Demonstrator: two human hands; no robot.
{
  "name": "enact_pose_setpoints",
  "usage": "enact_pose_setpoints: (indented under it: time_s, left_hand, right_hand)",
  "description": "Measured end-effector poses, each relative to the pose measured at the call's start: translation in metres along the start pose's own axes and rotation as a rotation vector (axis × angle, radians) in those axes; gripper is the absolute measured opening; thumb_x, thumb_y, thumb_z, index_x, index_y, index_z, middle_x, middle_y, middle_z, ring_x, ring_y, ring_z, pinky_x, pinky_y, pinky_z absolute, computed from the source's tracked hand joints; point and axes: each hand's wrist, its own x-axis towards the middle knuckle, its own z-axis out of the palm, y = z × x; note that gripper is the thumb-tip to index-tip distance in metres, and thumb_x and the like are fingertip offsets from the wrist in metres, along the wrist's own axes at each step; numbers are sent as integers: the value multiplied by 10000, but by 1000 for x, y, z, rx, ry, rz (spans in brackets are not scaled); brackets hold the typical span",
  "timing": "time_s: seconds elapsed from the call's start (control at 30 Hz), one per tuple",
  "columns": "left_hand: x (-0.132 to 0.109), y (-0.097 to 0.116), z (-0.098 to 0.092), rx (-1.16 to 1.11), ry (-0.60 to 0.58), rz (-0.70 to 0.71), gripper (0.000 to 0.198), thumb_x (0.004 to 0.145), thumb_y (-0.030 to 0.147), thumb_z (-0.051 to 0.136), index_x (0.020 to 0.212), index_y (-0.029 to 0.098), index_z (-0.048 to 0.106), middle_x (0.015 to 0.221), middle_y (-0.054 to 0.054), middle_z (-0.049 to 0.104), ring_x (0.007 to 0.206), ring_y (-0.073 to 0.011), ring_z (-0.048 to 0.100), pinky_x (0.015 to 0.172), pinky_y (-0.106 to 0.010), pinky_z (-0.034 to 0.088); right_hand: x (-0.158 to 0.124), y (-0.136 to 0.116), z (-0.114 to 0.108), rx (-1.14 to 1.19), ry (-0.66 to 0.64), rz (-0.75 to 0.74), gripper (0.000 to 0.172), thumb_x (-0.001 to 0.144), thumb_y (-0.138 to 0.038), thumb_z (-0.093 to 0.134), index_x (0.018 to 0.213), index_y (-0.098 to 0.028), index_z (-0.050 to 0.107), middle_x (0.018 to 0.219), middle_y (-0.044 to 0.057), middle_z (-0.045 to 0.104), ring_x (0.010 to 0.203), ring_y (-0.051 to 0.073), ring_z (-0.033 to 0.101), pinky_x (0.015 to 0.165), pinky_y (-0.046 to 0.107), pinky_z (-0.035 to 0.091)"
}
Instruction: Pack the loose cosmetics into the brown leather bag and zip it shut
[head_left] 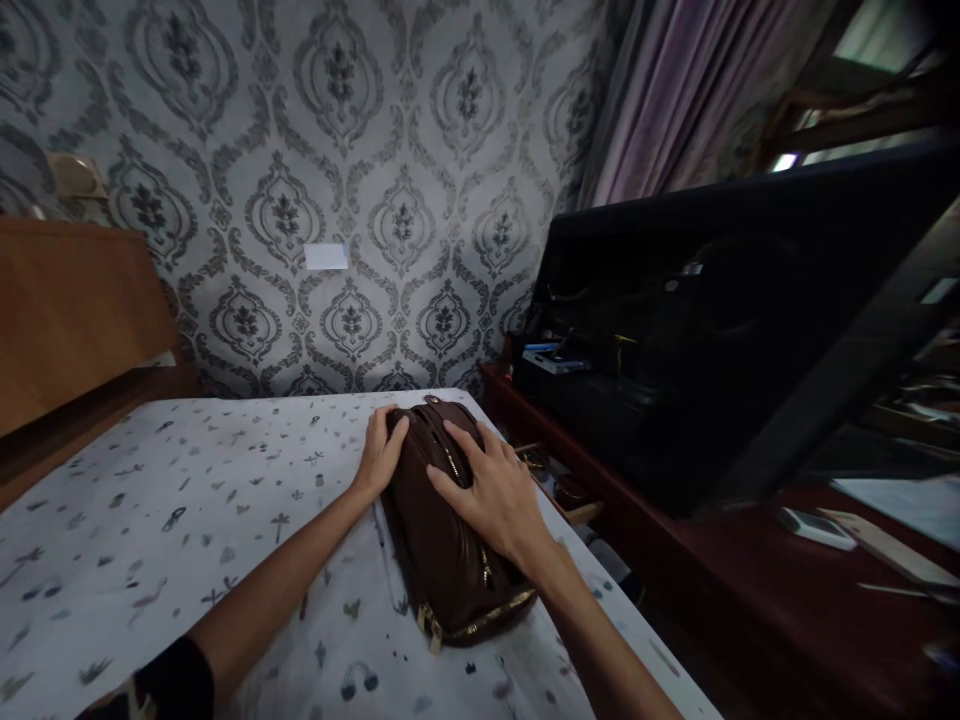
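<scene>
Left hand (379, 462) at the far left corner of the brown bag (421, 515), thumb on top, fingers over the edge; can't tell how tight. Right hand (501, 497) lies across the top, fingers spread, not closed around anything; can't tell if any fingertip presses the gold zipper (452, 462) beside it. Head view: bag sits on the white printed cloth (247, 490), near its right edge, close to the dark red desk (739, 575). From the right hand, bag is directly underneath and extends left; from the left hand, it runs right and back toward the wearer. Both hands touch it, so neither is nearer; right one covers more of its middle. Long axis runs away from the wearer, far end leaning slightly left, toward the patterned wall (401, 225). End with the paired zip pulls (431, 628) points at the wearer, pulls at its left corner.
</scene>
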Motion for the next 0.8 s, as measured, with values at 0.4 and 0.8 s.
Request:
enact_pose_setpoints:
  time_s: [0.4,0.8]
  left_hand:
    - [60,28,2,57,-253,-211,214,942,335,628,1073,169,664,1094,-70,680,1038,-223,638,945,-420,526]
    - [60,16,-23,-34,-323,-696,371,966,377,620,1269,164,590,1265,-103,621,1076,-238,644,905,-456,563]
  right_hand:
    - [0,0,1,-8,5,17,561,888,-499,641,1404,-285,586,1439,160,543,1263,394,557,977,559,482]
    - [1,2,3,-28,25,7,569,891,-515,624,1412,-291,583,1450,145,546,1252,380,568,984,553,491]
